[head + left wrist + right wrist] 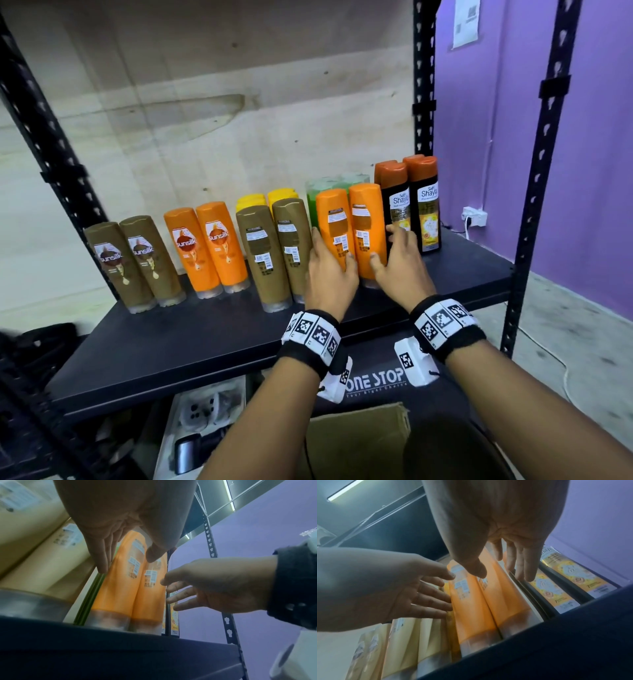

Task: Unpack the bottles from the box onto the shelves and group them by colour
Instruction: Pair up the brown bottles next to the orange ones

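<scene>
— On the dark shelf (212,329), right of centre: what stands between the hands?

— Two orange bottles (349,226), upright on their caps, touching side by side, back labels facing out. Left hand (329,274) lies against the left one, fingers straight along its outer side, thumb across its front. Right hand (400,260) mirrors it on the right one, fingers reaching between that bottle and the black bottles (411,205).

— State of each grip?

— Both open. Fingers flat or loosely spread, bracketing the pair; neither wraps a bottle. The wrist views agree: straight fingers at the sides, thumbs on the fronts.

— Around them?

— Green bottles (313,202) just behind. Black pair with brown caps immediately right, at the shelf's end. Left of the hands, two brown bottles (274,253) with back labels out, yellow caps (267,200) behind them. Further left, another orange pair (209,246), fronts out, then another brown pair (133,263).

— Below?

— Cardboard box (359,431), partly hidden by the forearms. Purple wall (599,137) to the right.
</scene>
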A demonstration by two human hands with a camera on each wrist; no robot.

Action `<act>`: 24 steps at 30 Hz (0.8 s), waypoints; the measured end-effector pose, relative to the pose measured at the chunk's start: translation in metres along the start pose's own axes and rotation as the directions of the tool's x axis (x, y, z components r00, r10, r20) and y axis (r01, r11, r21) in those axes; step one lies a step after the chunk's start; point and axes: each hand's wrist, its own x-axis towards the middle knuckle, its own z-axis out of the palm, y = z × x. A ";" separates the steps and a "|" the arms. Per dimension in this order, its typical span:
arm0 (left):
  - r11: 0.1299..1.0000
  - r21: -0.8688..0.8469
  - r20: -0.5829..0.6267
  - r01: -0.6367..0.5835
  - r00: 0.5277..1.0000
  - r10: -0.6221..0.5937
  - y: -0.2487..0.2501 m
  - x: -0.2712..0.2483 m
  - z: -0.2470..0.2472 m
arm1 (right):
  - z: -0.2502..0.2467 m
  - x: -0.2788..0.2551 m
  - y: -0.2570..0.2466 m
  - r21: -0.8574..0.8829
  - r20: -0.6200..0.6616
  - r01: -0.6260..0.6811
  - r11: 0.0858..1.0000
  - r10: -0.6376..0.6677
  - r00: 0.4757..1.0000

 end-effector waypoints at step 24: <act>0.994 -0.106 -0.048 0.001 0.999 -0.006 -0.036 -0.025 0.010 | 0.017 -0.016 0.032 0.275 -0.005 -0.022 0.961 0.024 1.000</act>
